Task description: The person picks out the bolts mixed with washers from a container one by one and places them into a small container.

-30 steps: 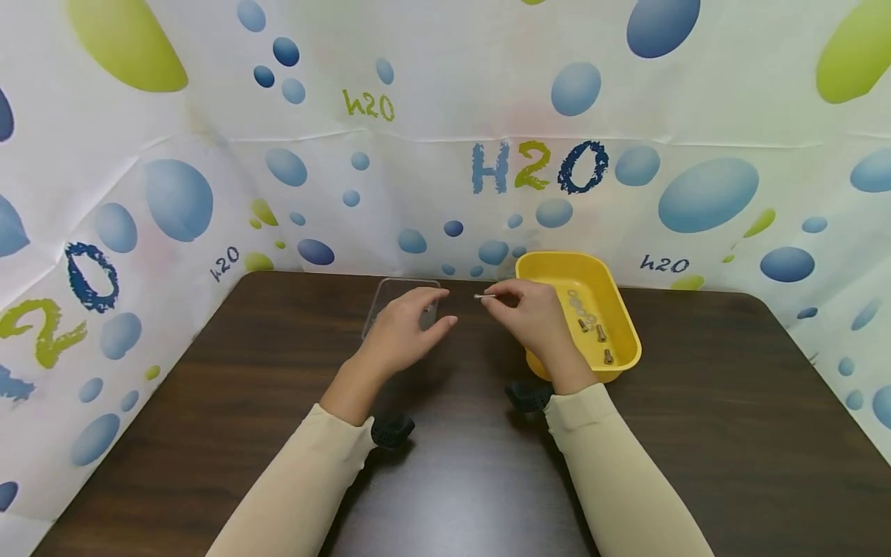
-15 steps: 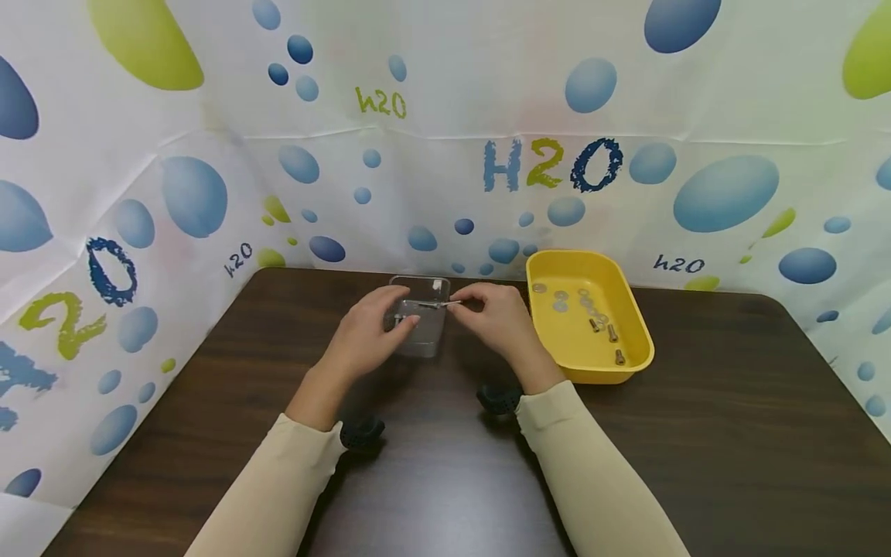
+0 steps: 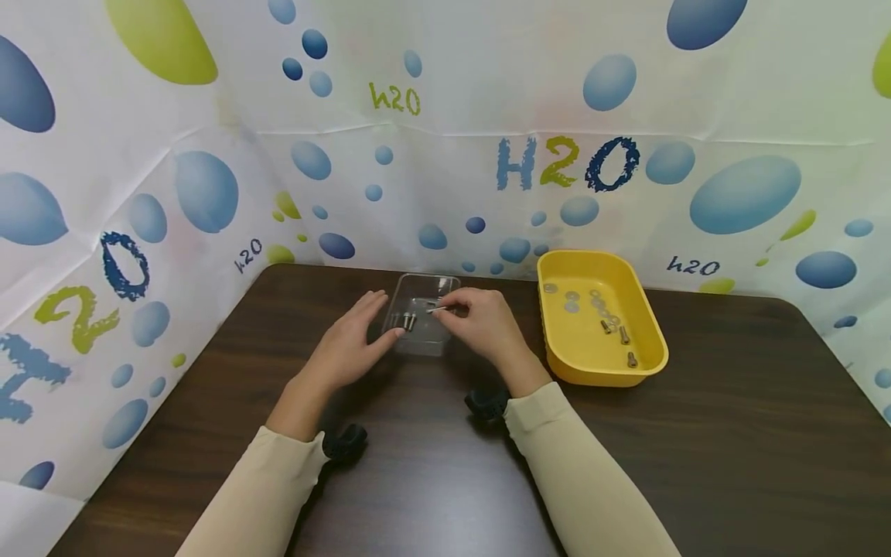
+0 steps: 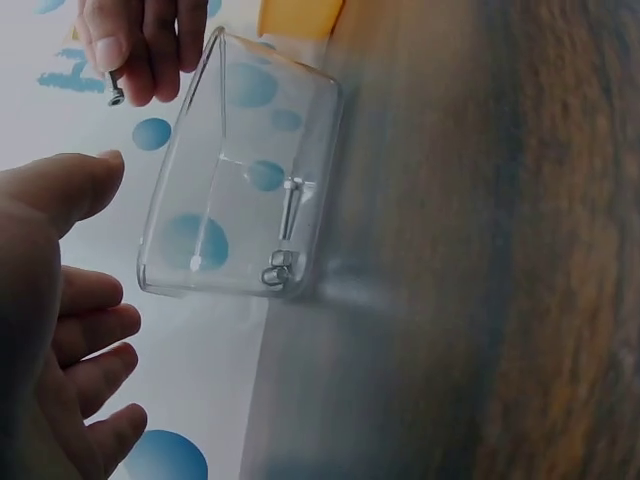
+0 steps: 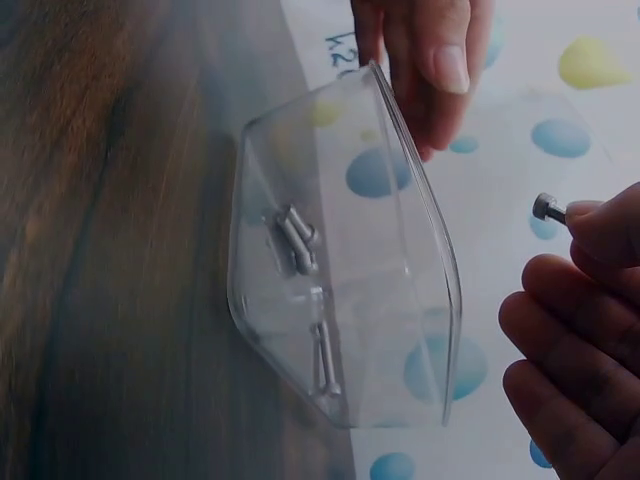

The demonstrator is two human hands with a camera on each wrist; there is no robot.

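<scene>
A bolt [image 5: 545,207] brought over the clear box [image 3: 421,349].
My right hand [image 3: 482,326], earlier nearer the yellow tray [image 3: 581,348], pinches it close to the bolts inside [image 3: 409,322]; my left hand [image 3: 348,346], fingers loosely spread, has drawn back.

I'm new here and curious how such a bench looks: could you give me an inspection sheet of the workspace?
Surface: dark table, shiny toward the near side.
Job's things: one bolt above the clear box; other bolts inside it; yellow tray holding more bolts and pale discs.
Clutter: nothing seen.
Hands: right hand pinches the bolt; left hand beside the box, fingers fairly straight.
Cables: nothing seen.
Surroundings: white backdrop with blue and green printed shapes.
</scene>
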